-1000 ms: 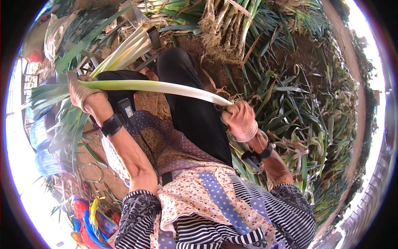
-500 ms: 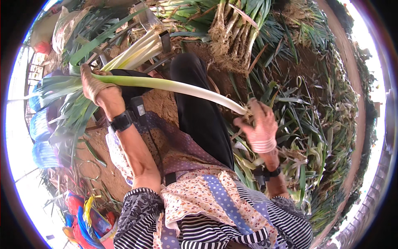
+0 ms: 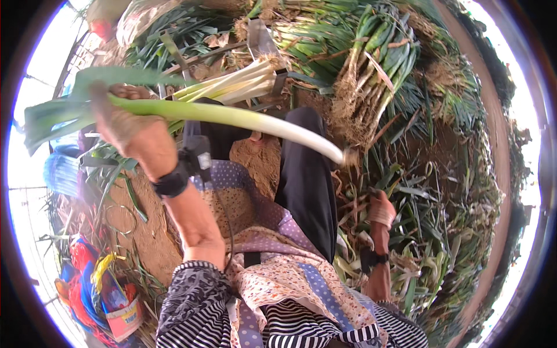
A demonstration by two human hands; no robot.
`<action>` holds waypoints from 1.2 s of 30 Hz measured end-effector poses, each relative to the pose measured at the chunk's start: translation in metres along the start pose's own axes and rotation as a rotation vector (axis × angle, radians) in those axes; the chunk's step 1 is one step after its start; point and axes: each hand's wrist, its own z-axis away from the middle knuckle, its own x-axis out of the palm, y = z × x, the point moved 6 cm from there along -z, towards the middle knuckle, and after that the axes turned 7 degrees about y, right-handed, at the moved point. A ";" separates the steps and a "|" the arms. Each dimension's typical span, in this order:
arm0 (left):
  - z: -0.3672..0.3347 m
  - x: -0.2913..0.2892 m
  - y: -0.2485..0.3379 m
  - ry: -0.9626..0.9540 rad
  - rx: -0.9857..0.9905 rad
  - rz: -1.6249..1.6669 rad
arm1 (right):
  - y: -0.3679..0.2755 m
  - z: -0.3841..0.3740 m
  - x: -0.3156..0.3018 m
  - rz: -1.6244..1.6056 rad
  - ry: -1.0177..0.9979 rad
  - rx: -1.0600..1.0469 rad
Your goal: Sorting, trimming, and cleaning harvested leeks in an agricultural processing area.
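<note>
My left hand (image 3: 132,126), in a fabric glove, is closed round a leek (image 3: 249,119) near where the green leaves begin. The leek's white shank slants down to the right across my knees, its root end (image 3: 350,156) free. Blurred green leaves trail off to the left. Lower on the right, my right hand (image 3: 382,210) hangs over the heap of stripped leaves (image 3: 429,226), away from the leek. Its fingers are hard to make out. Behind the held leek lies a bunch of clean white leeks (image 3: 238,81) in a metal holder (image 3: 280,81).
A bundle of leeks with dirty roots (image 3: 371,75) lies ahead at the right, with more leeks (image 3: 307,35) behind it. Bright plastic ties and bags (image 3: 96,284) lie at the lower left. Bare soil (image 3: 145,226) shows beside my left arm.
My right hand has come away from the leek's root end and dropped toward the leaf heap. My left hand still grips the leek, its leaves swinging. The whole view has shifted.
</note>
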 end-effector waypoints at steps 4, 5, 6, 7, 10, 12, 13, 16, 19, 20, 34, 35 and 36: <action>-0.042 -0.005 0.040 0.282 0.071 -0.035 | -0.058 -0.011 -0.083 -0.462 0.416 -0.007; -0.053 -0.007 0.047 0.267 0.047 -0.023 | -0.089 -0.012 -0.103 -0.361 0.556 -0.135; -0.060 -0.008 0.053 0.254 0.029 -0.014 | -0.125 -0.012 -0.120 -0.348 0.643 -0.243; -0.061 -0.006 0.058 0.255 0.040 -0.006 | -0.162 -0.007 -0.137 -0.354 0.817 -0.424; -0.069 -0.002 0.081 0.322 0.173 -0.015 | -0.255 -0.014 -0.172 -0.344 1.047 -0.815; -0.095 -0.004 0.102 0.114 0.276 0.010 | -0.310 -0.025 -0.183 -0.340 1.022 -0.950; -0.112 -0.015 0.110 0.125 0.292 0.015 | -0.330 -0.032 -0.184 -0.337 1.061 -1.016; -0.129 -0.004 0.126 -0.087 0.550 -0.222 | -0.377 -0.076 -0.169 -0.374 1.031 -1.069; -0.112 0.018 0.127 -0.178 0.879 -1.184 | -0.415 -0.106 -0.154 -0.495 0.762 -1.016; -0.183 -0.003 0.166 -0.202 0.801 -1.332 | -0.438 -0.098 -0.154 -0.749 0.608 -1.002; -0.305 -0.159 -0.140 0.375 -0.287 -0.348 | -0.519 -0.233 0.035 -0.511 -0.614 -0.890; -0.303 -0.170 -0.155 0.408 -0.326 -0.379 | -0.523 -0.237 0.049 -0.510 -0.627 -0.880; -0.297 -0.173 -0.172 0.438 -0.371 -0.393 | -0.527 -0.240 0.053 -0.285 -0.412 -1.049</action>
